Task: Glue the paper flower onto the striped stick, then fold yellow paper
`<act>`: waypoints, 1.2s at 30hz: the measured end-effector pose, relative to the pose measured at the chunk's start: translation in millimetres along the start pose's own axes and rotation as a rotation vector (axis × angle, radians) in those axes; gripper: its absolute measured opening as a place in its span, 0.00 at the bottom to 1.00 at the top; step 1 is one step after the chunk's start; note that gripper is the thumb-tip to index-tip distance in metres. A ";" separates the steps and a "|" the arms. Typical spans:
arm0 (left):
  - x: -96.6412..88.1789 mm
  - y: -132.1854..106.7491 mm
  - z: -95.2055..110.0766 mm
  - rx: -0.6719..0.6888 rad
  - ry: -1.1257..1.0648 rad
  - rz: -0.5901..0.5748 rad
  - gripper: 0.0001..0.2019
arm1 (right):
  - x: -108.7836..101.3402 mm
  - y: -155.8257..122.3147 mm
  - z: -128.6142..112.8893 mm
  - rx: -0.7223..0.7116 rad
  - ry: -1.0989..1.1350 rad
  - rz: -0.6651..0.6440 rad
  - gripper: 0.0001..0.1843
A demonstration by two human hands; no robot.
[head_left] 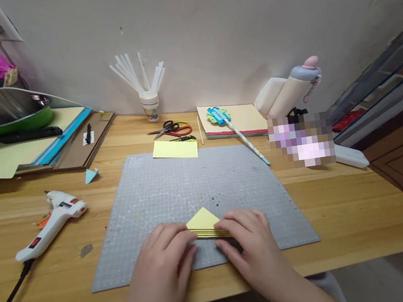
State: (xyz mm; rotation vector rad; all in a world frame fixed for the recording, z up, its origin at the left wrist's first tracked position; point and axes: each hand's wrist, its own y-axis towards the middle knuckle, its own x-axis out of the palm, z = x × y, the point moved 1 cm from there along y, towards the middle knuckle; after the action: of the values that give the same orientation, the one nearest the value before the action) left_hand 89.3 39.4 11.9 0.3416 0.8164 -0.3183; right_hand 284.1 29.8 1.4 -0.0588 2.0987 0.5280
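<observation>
A folded yellow paper (203, 219) with a triangular tip and several pleated layers lies near the front edge of a grey cutting mat (195, 187). My left hand (167, 256) presses on its left end, fingers curled down onto the folds. On the right end rests my right hand (249, 239), fingers bent and pinching the pleats. Both hands touch the paper and hide its lower part.
A white glue gun (52, 222) with a black cord lies at the left. A yellow paper rectangle (175, 149), scissors (170, 129), a cup of glue sticks (150, 105), a stack of coloured paper (237, 121) and a striped stick (249, 144) lie behind the mat.
</observation>
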 end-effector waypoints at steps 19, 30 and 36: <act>15.6 8.4 0.9 -0.015 0.214 -0.145 0.10 | 9.1 -4.2 0.9 -0.014 0.140 -0.115 0.08; 22.8 2.5 7.4 0.056 0.233 -0.035 0.08 | 14.7 -4.8 -10.5 -0.036 0.061 -0.055 0.09; 22.2 0.9 8.4 0.060 0.334 0.058 0.06 | 16.4 -4.8 -12.2 -0.017 0.047 -0.035 0.09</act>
State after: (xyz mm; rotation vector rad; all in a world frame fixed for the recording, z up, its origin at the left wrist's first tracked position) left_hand 109.4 33.5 0.7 0.4820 1.1237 -0.2348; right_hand 266.4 23.3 -7.9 -0.1183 2.1356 0.5279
